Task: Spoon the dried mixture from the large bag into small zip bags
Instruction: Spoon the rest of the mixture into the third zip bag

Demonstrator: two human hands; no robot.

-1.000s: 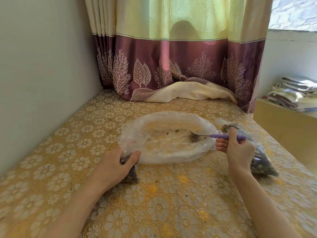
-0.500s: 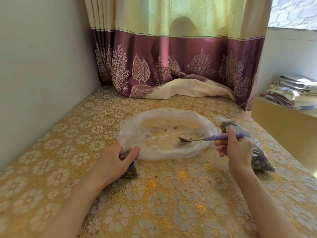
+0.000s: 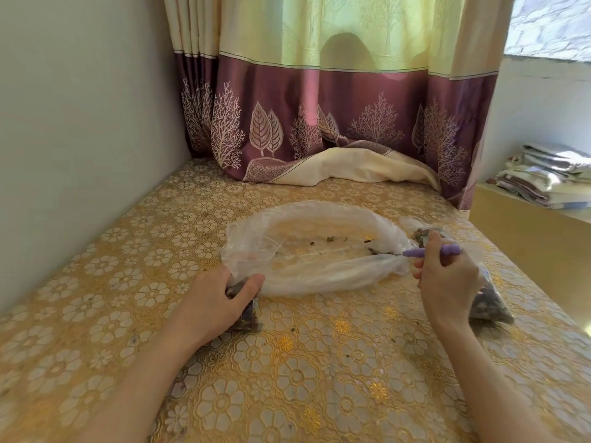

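While right grip [image 3: 447,276] holds spoon [image 3: 428,251], large bag [image 3: 313,251] lies left.

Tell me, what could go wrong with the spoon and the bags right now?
The large bag is nearly empty and floppy, so the purple-handled spoon in the right hand may snag the thin plastic or flick crumbs onto the tablecloth. The small zip bag under the left hand could tip and spill.

Gold floral tablecloth [image 3: 287,378], purple spoon handle [image 3: 447,250], maroon/cream curtain [image 3: 319,100] w/ leaf & tree print.
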